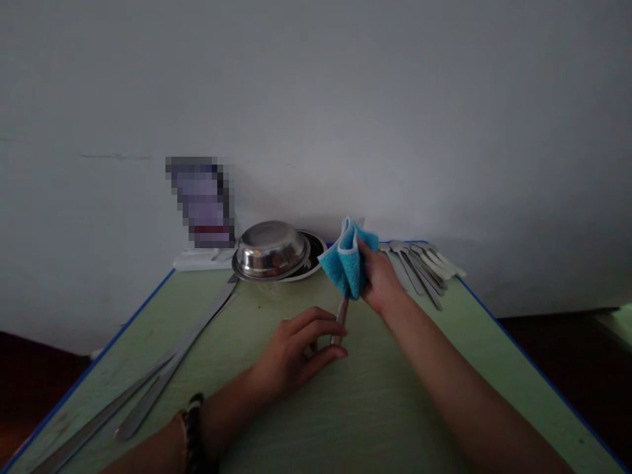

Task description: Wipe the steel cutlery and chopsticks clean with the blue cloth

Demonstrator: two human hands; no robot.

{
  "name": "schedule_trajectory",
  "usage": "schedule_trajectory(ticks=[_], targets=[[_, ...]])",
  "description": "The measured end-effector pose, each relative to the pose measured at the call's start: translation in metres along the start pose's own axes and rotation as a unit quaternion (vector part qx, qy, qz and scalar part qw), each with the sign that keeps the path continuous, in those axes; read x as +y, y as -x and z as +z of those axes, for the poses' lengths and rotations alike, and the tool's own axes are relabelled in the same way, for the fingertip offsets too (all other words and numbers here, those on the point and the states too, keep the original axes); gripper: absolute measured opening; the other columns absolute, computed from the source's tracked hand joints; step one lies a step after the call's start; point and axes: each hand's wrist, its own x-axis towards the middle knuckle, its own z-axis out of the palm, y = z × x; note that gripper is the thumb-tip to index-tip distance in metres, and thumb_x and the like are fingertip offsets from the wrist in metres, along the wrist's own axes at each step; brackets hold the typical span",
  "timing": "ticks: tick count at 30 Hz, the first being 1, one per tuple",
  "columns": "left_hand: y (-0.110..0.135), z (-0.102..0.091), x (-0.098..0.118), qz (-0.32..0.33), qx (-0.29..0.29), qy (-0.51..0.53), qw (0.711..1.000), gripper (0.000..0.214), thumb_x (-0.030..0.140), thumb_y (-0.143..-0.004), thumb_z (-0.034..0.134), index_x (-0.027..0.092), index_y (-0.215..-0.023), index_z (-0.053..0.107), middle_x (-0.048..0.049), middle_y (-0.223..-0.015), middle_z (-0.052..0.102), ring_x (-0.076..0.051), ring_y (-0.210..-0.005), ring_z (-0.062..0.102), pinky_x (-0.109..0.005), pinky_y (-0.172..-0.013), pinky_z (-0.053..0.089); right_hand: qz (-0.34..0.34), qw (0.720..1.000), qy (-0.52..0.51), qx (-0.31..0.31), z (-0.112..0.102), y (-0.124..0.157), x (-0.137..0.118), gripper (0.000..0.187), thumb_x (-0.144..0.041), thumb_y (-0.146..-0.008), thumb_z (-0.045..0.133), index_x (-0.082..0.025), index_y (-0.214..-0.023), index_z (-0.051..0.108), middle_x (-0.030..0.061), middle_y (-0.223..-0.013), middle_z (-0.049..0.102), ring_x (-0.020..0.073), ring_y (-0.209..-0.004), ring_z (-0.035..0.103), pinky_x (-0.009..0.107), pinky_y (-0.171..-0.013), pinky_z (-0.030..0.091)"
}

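At the frame's centre, the left hand (301, 345) pinches the lower end of a slim utensil (338, 324), apparently to steady it within the blue cloth (348, 260) that the right hand (382, 276) grips about its upper part.

Bowl (271, 249) left of cloth (351, 263), cutlery (428, 268) right, on table (375, 395).

On my feed: green table (385, 408), blue-edged, against a grey-white wall (345, 99). At the wall I log an upturned metal bowl (271, 250) partly covering a dark dish (316, 253); left of it, a pixelated upright panel (202, 204) above a flat white object (200, 261).
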Motion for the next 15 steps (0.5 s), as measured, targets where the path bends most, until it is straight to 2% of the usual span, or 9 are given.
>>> schedule_trajectory(ticks=[3,8,12,15], targets=[[-0.001,-0.001,0.004,0.029,0.003,-0.021,0.999,0.015,0.025,-0.083,0.060,0.018,-0.096,0.059,-0.0064,-0.087,0.064,-0.015,-0.078,0.062,-0.024,-0.067,0.051,-0.005,1.000,-0.018,0.014,-0.003,-0.004,-0.009,0.009,-0.027,-0.078,0.057,-0.019,-0.076,0.061,-0.0029,-0.060,0.067,0.0142,-0.061,0.063,0.027,-0.063,0.053],[-0.001,-0.001,0.006,0.049,-0.060,-0.010,0.997,0.023,0.027,-0.080,0.064,0.019,-0.101,0.060,-0.0071,-0.093,0.064,-0.016,-0.085,0.062,-0.024,-0.070,0.051,-0.023,0.997,-0.054,0.057,-0.008,-0.012,-0.020,0.017,-0.025,-0.083,0.050,-0.020,-0.070,0.059,-0.0048,-0.059,0.065,0.0109,-0.056,0.061,0.024,-0.065,0.053],[0.001,0.002,0.003,0.008,-0.059,0.026,0.998,0.020,0.025,-0.082,0.062,0.019,-0.101,0.059,-0.0058,-0.092,0.063,-0.014,-0.079,0.061,-0.022,-0.067,0.051,-0.058,0.995,-0.064,0.051,-0.010,-0.015,-0.017,0.013,-0.028,-0.081,0.054,-0.021,-0.071,0.059,-0.0064,-0.058,0.064,0.0106,-0.058,0.061,0.025,-0.068,0.053],[0.004,0.005,-0.001,-0.064,-0.024,0.050,0.996,0.032,0.036,-0.075,0.068,0.018,-0.097,0.054,-0.0043,-0.090,0.063,-0.012,-0.069,0.060,-0.022,-0.058,0.051,-0.054,0.997,-0.042,0.032,-0.009,-0.012,-0.006,0.011,-0.031,-0.078,0.058,-0.020,-0.075,0.060,-0.0044,-0.063,0.067,0.0127,-0.062,0.063,0.026,-0.067,0.053]])
